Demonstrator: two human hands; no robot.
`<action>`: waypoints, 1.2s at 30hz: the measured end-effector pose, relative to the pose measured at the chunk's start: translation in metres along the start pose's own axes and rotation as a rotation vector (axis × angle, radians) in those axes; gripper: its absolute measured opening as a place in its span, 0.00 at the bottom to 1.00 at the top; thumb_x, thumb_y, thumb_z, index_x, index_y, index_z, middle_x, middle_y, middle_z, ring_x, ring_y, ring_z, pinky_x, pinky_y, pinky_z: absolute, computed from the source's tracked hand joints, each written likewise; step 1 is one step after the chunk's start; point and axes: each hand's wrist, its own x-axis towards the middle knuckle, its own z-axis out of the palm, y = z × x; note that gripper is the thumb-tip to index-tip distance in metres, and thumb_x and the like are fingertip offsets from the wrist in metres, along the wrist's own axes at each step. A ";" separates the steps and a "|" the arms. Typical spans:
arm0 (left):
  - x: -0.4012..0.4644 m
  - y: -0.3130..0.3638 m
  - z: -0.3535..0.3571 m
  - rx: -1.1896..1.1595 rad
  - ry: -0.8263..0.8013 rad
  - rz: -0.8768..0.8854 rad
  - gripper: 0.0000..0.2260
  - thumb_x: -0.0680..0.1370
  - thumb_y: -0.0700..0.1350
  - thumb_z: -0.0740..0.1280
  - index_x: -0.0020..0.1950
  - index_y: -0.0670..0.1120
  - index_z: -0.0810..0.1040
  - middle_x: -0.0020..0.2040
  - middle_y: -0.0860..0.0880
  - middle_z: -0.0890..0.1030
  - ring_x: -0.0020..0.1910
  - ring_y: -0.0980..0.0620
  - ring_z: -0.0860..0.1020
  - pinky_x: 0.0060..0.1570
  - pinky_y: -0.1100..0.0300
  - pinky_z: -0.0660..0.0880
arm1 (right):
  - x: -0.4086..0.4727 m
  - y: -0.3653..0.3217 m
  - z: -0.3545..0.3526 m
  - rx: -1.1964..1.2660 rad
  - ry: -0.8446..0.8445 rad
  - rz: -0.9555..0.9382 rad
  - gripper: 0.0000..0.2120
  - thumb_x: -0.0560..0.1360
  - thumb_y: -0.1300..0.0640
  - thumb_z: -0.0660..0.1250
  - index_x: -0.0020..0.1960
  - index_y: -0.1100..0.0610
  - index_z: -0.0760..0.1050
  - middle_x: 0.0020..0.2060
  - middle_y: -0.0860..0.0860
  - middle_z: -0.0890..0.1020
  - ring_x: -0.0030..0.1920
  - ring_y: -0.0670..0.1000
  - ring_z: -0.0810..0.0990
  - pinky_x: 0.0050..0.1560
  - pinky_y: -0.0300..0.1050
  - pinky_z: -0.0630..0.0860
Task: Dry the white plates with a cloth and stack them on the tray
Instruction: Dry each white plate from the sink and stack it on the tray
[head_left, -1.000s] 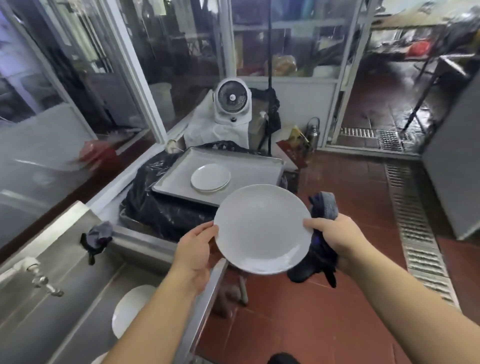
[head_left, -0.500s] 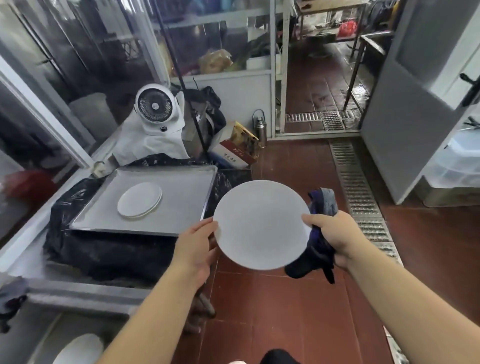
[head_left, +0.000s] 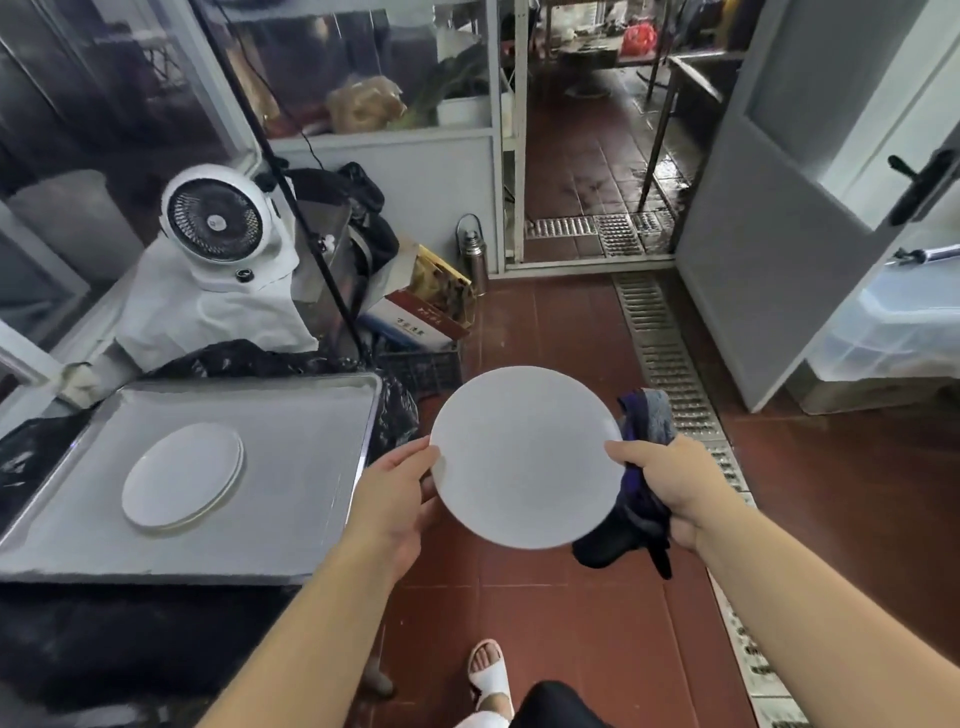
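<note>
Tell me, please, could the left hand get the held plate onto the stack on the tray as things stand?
Probably yes. The left hand grips the held plate at its left edge, and the stack lies uncovered on the tray just to its left, with nothing between them.

At the bottom of the frame, the person is wearing a white open-toed slide sandal (head_left: 491, 675), dark trousers (head_left: 558, 706), and no sleeves on either forearm.

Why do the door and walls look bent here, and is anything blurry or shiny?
Head view: the wide lens bows straight lines, so the grey door leans near the frame edge. The held plate and tray are fairly sharp, slightly soft. Glare shows on the wet floor beyond the doorway. Lighting is flat, with faint shadows.
</note>
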 end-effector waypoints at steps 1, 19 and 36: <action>0.014 0.007 0.003 -0.008 -0.004 -0.003 0.08 0.82 0.39 0.69 0.60 0.47 0.83 0.49 0.48 0.90 0.42 0.51 0.88 0.38 0.56 0.84 | 0.009 -0.009 0.006 -0.004 0.009 0.005 0.08 0.75 0.60 0.77 0.53 0.61 0.85 0.42 0.60 0.89 0.41 0.64 0.89 0.48 0.66 0.86; 0.204 0.104 0.024 -0.056 0.105 -0.034 0.10 0.81 0.36 0.69 0.61 0.45 0.84 0.51 0.44 0.89 0.42 0.49 0.87 0.39 0.55 0.82 | 0.216 -0.139 0.116 -0.141 -0.108 -0.005 0.09 0.76 0.61 0.75 0.56 0.58 0.83 0.42 0.60 0.89 0.45 0.66 0.88 0.50 0.65 0.85; 0.197 0.103 -0.048 -0.461 0.756 -0.005 0.13 0.81 0.34 0.64 0.56 0.45 0.86 0.46 0.47 0.89 0.39 0.52 0.87 0.35 0.59 0.83 | 0.291 -0.197 0.339 -0.671 -0.733 -0.084 0.07 0.75 0.60 0.77 0.51 0.55 0.84 0.34 0.52 0.88 0.35 0.59 0.88 0.33 0.50 0.84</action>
